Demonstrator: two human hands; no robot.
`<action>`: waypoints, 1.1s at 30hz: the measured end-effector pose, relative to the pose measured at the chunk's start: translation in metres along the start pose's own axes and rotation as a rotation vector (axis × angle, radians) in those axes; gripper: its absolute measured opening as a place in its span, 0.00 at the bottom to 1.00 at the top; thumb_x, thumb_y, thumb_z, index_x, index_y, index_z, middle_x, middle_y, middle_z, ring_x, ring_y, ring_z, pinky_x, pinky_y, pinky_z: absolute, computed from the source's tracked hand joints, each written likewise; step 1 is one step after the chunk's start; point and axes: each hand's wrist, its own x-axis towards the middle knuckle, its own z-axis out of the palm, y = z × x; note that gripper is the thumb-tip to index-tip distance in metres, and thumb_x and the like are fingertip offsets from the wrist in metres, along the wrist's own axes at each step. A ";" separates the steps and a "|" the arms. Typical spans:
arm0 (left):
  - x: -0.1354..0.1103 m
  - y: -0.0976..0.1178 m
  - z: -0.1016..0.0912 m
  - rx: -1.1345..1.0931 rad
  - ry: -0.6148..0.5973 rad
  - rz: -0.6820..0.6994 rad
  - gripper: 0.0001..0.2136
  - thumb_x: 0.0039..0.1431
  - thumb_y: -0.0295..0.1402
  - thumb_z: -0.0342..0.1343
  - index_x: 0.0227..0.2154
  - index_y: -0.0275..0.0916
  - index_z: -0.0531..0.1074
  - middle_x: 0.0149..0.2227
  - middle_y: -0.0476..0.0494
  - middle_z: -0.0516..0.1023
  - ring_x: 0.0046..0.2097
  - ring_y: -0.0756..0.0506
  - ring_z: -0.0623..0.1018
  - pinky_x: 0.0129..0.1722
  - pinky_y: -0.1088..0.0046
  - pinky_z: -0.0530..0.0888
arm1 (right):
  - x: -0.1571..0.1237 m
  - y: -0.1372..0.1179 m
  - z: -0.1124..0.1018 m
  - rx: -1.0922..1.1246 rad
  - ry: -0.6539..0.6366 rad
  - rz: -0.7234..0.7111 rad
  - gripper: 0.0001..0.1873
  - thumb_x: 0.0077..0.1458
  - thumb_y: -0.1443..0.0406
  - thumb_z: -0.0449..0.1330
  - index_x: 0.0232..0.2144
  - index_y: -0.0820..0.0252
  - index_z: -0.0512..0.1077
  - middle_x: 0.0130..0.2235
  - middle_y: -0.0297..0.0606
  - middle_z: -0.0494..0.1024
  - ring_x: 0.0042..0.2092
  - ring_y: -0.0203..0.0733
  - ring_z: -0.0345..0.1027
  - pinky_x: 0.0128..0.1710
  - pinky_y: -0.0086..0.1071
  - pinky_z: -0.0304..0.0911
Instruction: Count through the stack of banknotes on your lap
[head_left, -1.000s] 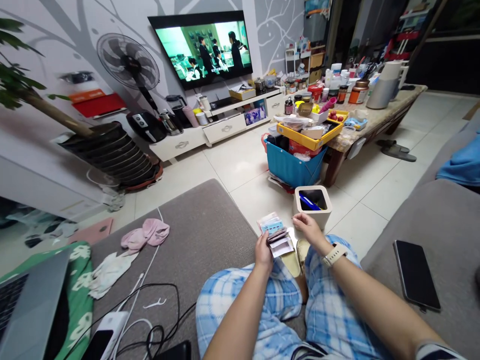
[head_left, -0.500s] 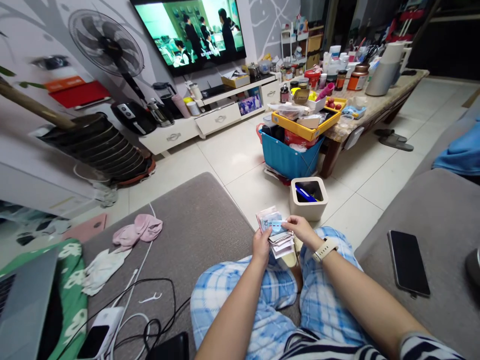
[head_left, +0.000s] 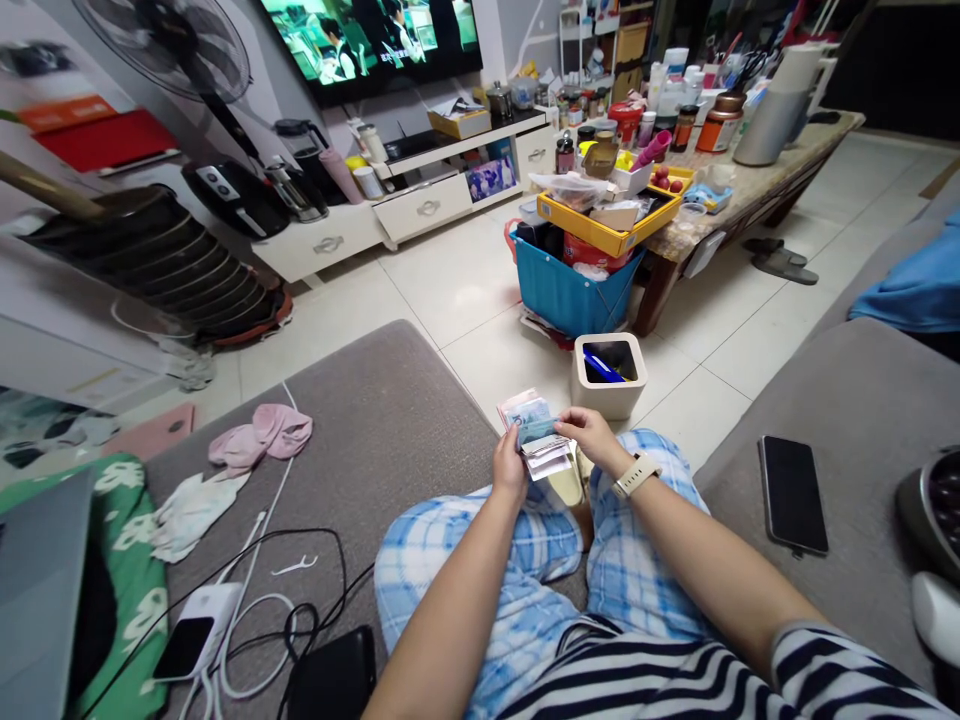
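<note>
Above my knees, in blue plaid trousers, I hold a stack of banknotes and paper slips (head_left: 534, 432). My left hand (head_left: 509, 470) is closed round the stack's lower left edge. My right hand (head_left: 592, 437), with a pale watch on its wrist, pinches the stack's right side with thumb and fingers. A beige slipper (head_left: 564, 485) shows between my knees under the stack. A small white bin (head_left: 607, 372) with a blue item inside stands on the tiles just beyond my hands.
A black phone (head_left: 792, 494) lies on the grey sofa at right. At left lie pink socks (head_left: 262, 436), white cables, a charger (head_left: 196, 632) and a laptop (head_left: 37, 600). Ahead stand a blue basket (head_left: 570, 296), a cluttered table (head_left: 750, 190), a TV (head_left: 367, 40) and a fan (head_left: 172, 45).
My right hand came from beside the stack onto it and now pinches its right side. The view has tilted down, so the room has shifted up in the picture.
</note>
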 end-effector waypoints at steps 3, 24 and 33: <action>0.000 0.001 0.000 -0.012 -0.011 -0.018 0.20 0.42 0.44 0.66 0.33 0.33 0.77 0.36 0.40 0.81 0.41 0.40 0.80 0.46 0.63 0.72 | 0.000 -0.003 0.000 0.001 -0.018 -0.009 0.18 0.43 0.50 0.66 0.24 0.59 0.71 0.24 0.32 0.70 0.28 0.37 0.61 0.32 0.32 0.58; -0.007 0.002 0.003 0.082 -0.056 -0.011 0.19 0.39 0.39 0.68 0.35 0.35 0.76 0.35 0.41 0.81 0.41 0.40 0.80 0.45 0.63 0.72 | 0.001 -0.004 -0.001 -0.001 0.088 0.062 0.19 0.38 0.52 0.68 0.23 0.60 0.68 0.24 0.31 0.68 0.28 0.36 0.60 0.30 0.32 0.55; 0.002 -0.005 -0.005 0.047 -0.019 0.028 0.20 0.41 0.45 0.67 0.32 0.34 0.77 0.33 0.41 0.81 0.39 0.41 0.80 0.44 0.65 0.71 | 0.003 0.004 -0.002 0.052 0.064 0.042 0.19 0.39 0.53 0.68 0.22 0.60 0.68 0.22 0.29 0.66 0.25 0.33 0.56 0.27 0.30 0.51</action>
